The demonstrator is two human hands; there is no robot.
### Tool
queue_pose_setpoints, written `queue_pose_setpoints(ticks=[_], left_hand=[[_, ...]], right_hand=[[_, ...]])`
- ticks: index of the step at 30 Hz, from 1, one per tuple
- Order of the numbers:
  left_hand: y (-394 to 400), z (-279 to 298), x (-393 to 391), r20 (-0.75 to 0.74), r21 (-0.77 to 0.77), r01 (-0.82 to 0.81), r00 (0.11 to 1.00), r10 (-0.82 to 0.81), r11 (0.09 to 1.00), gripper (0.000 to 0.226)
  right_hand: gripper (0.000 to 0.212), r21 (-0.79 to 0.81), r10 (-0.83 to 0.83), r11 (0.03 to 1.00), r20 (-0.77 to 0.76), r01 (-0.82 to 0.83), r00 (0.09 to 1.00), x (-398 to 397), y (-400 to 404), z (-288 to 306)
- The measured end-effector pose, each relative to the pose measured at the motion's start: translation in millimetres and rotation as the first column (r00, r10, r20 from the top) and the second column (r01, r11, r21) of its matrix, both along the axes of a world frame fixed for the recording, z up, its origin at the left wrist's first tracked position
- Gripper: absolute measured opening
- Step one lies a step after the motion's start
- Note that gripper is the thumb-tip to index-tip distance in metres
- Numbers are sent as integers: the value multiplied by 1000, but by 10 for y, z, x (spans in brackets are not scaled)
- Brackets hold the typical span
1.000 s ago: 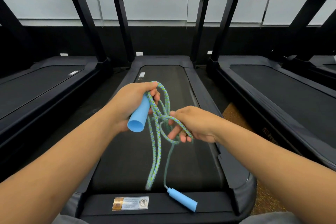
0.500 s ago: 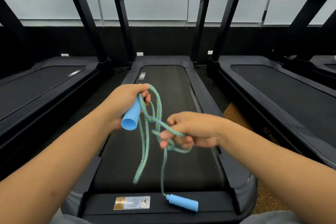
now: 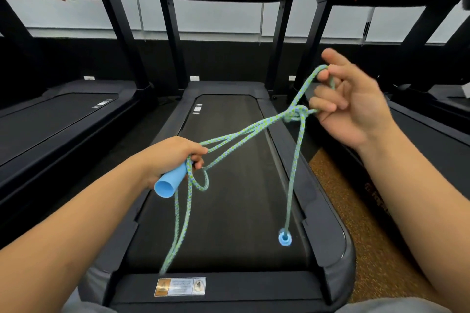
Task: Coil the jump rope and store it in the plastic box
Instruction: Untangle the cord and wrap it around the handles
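My left hand grips one blue handle plus some rope strands. The rope runs up to a knot, where my right hand hooks a loop with curled fingers. The other handle dangles over the treadmill.

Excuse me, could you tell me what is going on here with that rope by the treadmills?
A person is bundling a jump rope. The left hand grips one blue handle with some strands. The right hand, raised, hooks a loop beside a knot. The other handle dangles over the treadmill. No plastic box is in view.
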State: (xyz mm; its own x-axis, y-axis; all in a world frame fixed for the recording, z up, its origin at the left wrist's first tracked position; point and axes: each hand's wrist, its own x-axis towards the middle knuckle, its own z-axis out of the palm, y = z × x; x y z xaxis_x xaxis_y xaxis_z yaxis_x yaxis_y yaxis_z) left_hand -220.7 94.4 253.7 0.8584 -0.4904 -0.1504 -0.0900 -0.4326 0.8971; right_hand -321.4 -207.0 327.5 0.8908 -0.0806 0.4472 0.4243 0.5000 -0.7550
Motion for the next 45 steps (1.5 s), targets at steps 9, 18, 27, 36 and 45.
queue_pose_setpoints(ticks=[9,18,27,36,45], left_hand=[[-154,-153,-89,37,157,118,991,-125,981,44],[-279,-61,-340,53,101,208,975,-214,973,35],[-483,172,-631,279,-299,164,957,-79,940,24],[-410,145,-485,273,-301,23,960,63,953,39],[-210,130,-270,228,-241,-110,959,166,964,30]], right_hand=[[32,177,279,928,250,-327,927,-89,-152,496],[19,-466,-24,885,-24,10,999,84,374,436],[11,-798,28,597,-76,-78,997,174,628,104],[24,-934,-116,358,-37,7,993,202,456,71],[18,-975,-469,20,185,219,864,395,-196,-125]])
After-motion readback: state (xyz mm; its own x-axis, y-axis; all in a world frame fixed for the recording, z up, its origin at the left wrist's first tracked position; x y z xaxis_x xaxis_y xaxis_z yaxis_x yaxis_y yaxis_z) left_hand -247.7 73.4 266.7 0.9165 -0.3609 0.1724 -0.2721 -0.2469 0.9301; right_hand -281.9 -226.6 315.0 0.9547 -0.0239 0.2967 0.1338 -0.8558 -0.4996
